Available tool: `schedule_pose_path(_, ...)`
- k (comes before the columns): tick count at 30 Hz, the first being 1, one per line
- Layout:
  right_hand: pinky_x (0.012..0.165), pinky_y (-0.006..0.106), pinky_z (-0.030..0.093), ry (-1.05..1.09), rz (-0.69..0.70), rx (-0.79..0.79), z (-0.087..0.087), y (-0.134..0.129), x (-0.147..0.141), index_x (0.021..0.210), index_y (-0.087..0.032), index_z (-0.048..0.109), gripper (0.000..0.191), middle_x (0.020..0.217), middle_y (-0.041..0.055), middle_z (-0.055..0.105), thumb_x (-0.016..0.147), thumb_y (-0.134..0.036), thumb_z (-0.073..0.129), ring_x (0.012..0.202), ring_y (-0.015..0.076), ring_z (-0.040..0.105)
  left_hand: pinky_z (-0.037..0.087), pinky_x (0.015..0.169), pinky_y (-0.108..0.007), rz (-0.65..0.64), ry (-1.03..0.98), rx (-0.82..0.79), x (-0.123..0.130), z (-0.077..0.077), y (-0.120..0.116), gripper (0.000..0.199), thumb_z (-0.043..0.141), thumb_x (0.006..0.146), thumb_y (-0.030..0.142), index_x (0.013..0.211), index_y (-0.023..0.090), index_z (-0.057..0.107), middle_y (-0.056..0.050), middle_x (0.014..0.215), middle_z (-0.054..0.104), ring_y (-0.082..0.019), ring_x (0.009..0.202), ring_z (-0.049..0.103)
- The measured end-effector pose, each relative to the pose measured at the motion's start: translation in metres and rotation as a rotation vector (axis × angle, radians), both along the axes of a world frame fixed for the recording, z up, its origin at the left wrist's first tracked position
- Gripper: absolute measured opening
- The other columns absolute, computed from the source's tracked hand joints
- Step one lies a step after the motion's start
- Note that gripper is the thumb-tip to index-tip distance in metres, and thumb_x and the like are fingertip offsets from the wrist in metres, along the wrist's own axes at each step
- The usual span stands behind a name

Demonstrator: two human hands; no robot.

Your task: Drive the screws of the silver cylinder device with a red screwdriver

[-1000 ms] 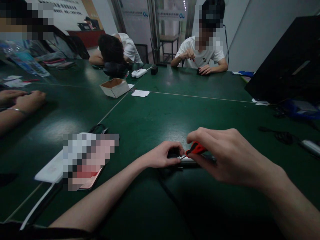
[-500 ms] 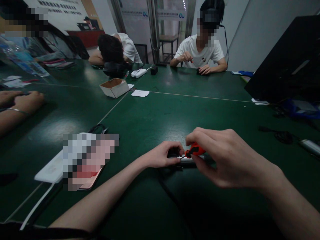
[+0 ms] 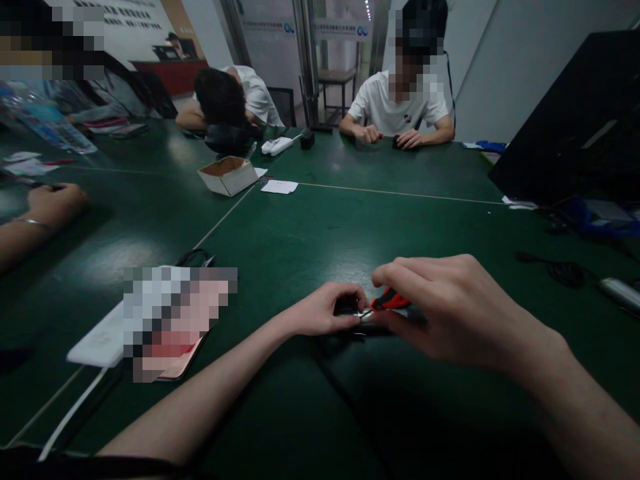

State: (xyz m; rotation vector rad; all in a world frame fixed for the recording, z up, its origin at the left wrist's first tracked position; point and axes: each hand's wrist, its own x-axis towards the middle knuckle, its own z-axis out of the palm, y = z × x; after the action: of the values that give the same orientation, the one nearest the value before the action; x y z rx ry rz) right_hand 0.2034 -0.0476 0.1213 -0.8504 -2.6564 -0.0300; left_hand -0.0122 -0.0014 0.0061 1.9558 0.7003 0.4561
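Observation:
My left hand [image 3: 333, 308] is closed around the left end of a small silver-and-black device [image 3: 367, 328], which lies on the green table. Much of that device is hidden under my fingers, and its exact kind cannot be made out. My right hand [image 3: 445, 310] grips a screwdriver [image 3: 387, 300] with a red-and-black handle, between thumb and fingers. The screwdriver is tilted, its thin shaft pointing down and left at the device beside my left thumb. Whether its tip sits on a screw is too small to tell. A dark cable [image 3: 335, 380] runs toward me from the device.
To the left lie a white power strip [image 3: 93, 343] and a pink phone-like item [image 3: 183, 363]. An open cardboard box [image 3: 230, 179] and paper [image 3: 280, 187] are farther back. A silver device [image 3: 620, 293] and a dark monitor [image 3: 575, 120] stand right. Co-workers sit around the table.
My right hand has turned and its thumb has moved left and lower around the screwdriver, tilting the handle slightly. My left hand has stayed in place. The co-worker opposite has lowered a hand.

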Motion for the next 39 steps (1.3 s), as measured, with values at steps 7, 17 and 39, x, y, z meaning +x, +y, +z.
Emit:
schedule_pose_path(7,0.054,0.023,0.033,0.078,0.050,-0.172,0.0000,0.0012,0.0019,0.104,-0.016,0.048,0.024,0.090,-0.0009,0.054,0.081,-0.012,0.054,0.069,0.0096,0.049,0.048,0.080,-0.030,0.020,0.008,0.011,0.0002,0.0051,-0.0034,0.017,0.065,0.081,0.023,0.096,0.015,0.061,-0.004,0.095,0.066,-0.020,0.088,0.061)
schedule_pose_path(17,0.052,0.026,0.028,0.017,-0.013,0.043,-0.0030,0.0040,0.0025,0.096,-0.018,0.054,0.016,0.077,0.0002,0.060,0.094,-0.034,0.056,0.062,0.0125,0.052,0.047,0.078,-0.029,-0.013,-0.013,0.014,0.0001,0.0007,-0.0007,0.018,0.065,0.080,0.022,0.095,0.014,0.060,-0.004,0.093,0.065,-0.019,0.085,0.061)
schedule_pose_path(39,0.050,0.027,0.025,-0.007,-0.014,0.057,-0.0025,0.0023,-0.0008,0.092,-0.019,0.052,0.016,0.072,-0.0015,0.056,0.094,-0.035,0.056,0.058,0.0127,0.050,0.048,0.076,-0.028,-0.005,0.009,0.025,0.0004,0.0043,-0.0015,0.017,0.065,0.080,0.024,0.093,0.015,0.060,-0.004,0.092,0.065,-0.020,0.084,0.061)
